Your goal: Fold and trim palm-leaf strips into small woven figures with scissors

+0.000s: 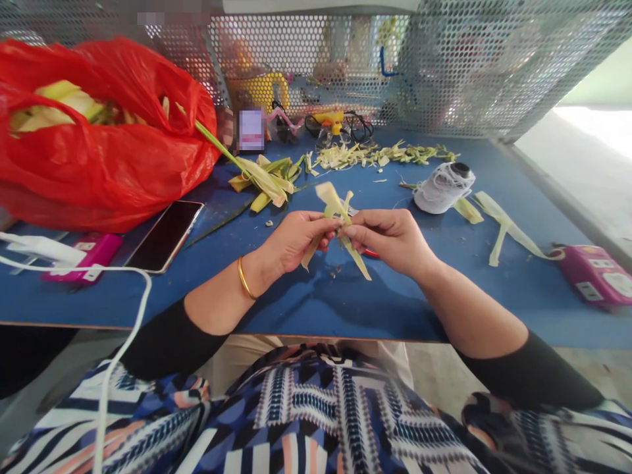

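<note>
Over the middle of the blue table, my left hand (301,240) and my right hand (388,238) meet, both pinching pale green-yellow husk strips (332,199). The strips cross between my fingertips, with ends sticking up and others hanging below. Behind my right fingers, a bit of metal and a red-orange piece of some tool (370,253) show; the rest of it is hidden. A cone of white thread (442,189) lies tilted to the right of my right hand. Beyond my left hand rests a small heap of husk leaves (266,179).
A red plastic bag (148,151) of husks fills the left. Near it lie a phone (165,236), a magenta box (83,258) and a white cable (123,342). Husk scraps (345,156) line the back before a perforated metal panel (306,52). Another magenta box (597,276) sits right.
</note>
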A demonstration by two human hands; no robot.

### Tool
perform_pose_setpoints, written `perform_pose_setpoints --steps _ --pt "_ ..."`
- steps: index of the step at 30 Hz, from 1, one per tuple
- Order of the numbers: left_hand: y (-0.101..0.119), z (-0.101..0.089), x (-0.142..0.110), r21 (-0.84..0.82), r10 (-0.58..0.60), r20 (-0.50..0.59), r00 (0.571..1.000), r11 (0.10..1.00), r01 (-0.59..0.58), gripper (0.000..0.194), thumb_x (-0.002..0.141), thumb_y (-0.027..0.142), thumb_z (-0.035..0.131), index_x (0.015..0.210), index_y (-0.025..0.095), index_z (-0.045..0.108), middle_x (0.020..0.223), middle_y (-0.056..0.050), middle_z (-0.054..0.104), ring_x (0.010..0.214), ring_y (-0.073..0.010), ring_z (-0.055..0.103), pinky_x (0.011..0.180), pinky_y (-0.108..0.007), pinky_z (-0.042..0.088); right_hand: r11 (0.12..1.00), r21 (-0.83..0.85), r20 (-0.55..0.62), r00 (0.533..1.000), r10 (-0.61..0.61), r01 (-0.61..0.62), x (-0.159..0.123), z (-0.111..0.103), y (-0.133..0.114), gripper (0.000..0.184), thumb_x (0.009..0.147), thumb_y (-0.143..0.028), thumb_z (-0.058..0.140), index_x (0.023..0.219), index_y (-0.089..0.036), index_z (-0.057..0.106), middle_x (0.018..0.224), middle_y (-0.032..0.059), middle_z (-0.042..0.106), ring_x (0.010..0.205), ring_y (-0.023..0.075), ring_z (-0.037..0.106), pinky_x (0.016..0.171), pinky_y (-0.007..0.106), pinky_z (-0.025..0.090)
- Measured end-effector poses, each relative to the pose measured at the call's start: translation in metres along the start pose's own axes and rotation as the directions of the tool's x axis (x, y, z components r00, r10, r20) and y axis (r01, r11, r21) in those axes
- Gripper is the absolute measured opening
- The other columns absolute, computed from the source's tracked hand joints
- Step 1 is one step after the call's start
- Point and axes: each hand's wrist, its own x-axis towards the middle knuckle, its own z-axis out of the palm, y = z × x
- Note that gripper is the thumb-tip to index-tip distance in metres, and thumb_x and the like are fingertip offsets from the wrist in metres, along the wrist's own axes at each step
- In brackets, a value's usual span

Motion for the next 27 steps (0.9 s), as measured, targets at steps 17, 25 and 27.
perform_pose_setpoints --steps 17,25,27 --pt "-0.001 0.001 0.0 0.068 -0.009 -0.025 1.0 0.998 0.011 0.017 0.075 0.016 0.075 0.061 0.011 0.066 0.052 0.003 0.056 0.044 -0.0041 0.047 0.046 -0.018 0.037 0.988 0.132 -0.361 0.932 -0.028 0.08 0.003 -0.003 0.0 0.025 0.088 -0.044 0.068 0.078 -0.022 0.066 0.055 -0.0048 0.057 0.054 0.0113 0.058 0.06 0.027 0.051" --pt "0.001 0.002 -0.002 0.071 0.01 -0.024 1.0 0.997 -0.008 0.022 0.077 0.013 0.07 0.057 0.012 0.062 0.051 0.003 0.057 0.041 -0.0044 0.048 0.045 -0.018 0.038 0.976 -0.1 -0.129 0.975 0.181 -0.194 0.005 -0.011 -0.003 0.02 0.079 -0.029 0.066 0.066 -0.016 0.066 0.053 -0.0033 0.056 0.049 0.0076 0.041 0.049 0.025 0.029" --pt "0.001 0.002 -0.002 0.094 0.024 -0.026 0.999 0.995 -0.021 0.022 0.075 0.014 0.073 0.057 0.012 0.062 0.051 0.003 0.057 0.042 -0.0046 0.049 0.045 -0.018 0.039 0.966 -0.115 -0.124 0.968 0.216 -0.23 0.005 -0.011 -0.003 0.02 0.078 -0.03 0.065 0.065 -0.015 0.066 0.051 -0.004 0.054 0.048 0.0071 0.039 0.048 0.025 0.026"
